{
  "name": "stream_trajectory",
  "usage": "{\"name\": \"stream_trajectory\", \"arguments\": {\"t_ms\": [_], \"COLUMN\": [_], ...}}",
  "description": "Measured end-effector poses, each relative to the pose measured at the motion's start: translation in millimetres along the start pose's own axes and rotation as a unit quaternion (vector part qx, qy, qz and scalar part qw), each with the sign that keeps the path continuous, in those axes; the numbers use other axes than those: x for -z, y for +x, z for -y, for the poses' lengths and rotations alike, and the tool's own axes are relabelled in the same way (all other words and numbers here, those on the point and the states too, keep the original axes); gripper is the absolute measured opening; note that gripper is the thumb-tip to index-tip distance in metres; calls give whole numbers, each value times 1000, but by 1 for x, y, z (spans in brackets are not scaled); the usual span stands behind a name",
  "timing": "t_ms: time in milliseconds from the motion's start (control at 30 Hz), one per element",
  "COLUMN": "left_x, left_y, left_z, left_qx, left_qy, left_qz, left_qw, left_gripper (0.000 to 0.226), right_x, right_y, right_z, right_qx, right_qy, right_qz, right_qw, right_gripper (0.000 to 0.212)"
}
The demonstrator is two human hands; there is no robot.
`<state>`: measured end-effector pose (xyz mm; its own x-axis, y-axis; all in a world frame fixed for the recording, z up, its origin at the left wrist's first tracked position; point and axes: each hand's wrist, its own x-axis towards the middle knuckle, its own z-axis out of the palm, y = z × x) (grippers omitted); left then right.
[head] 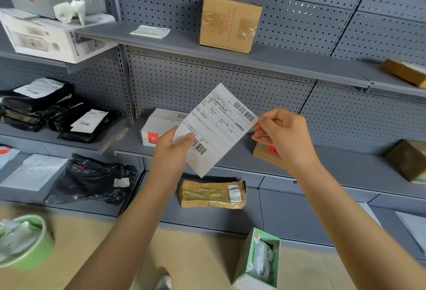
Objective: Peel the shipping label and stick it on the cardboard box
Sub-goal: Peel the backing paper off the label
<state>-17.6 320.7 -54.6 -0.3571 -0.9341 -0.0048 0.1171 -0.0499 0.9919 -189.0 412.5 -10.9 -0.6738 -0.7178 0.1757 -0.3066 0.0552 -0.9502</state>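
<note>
A white shipping label [219,126] with barcodes and printed lines is held up tilted in front of the grey shelves. My left hand [173,149] grips its lower left edge, thumb on the printed face. My right hand [281,135] pinches its right corner between thumb and fingertips. A brown cardboard box [229,24] wrapped in clear tape stands upright on the upper shelf, above and behind the label, apart from both hands.
A white carton with a red mark [159,128] sits behind the label on the middle shelf [334,162]. A taped flat brown parcel [213,194] lies below. Black mailer bags [57,114] fill the left shelves. A green bin [25,241] and a green box [260,259] stand on the floor.
</note>
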Motion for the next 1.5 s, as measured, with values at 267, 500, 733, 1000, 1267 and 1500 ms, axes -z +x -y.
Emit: {"name": "stream_trajectory", "arguments": {"t_ms": [267,500,733,1000,1267,1500], "left_x": [3,-1,-20,-19,-17,-15], "left_y": [6,3,-24,-30,-32,-29], "left_z": [10,24,4,2,4,7], "left_qx": [0,-159,-188,-182,-174,-136], "left_qy": [60,236,190,149,155,129], "left_qz": [-1,-81,98,110,113,119], "left_qw": [998,955,959,966,966,975], "left_gripper": [20,62,13,8,2,6], "right_x": [-6,-26,-36,-38,-39,-40], "right_y": [-14,-35,-49,-56,-59,-61], "right_z": [-6,-19,-29,-26,-31,-34], "right_qx": [-20,-31,37,98,112,108], "right_qy": [102,206,156,88,51,68], "right_qz": [77,103,87,77,63,75], "right_qw": [992,973,983,988,990,989], "right_gripper": [18,23,26,17,14,17]}}
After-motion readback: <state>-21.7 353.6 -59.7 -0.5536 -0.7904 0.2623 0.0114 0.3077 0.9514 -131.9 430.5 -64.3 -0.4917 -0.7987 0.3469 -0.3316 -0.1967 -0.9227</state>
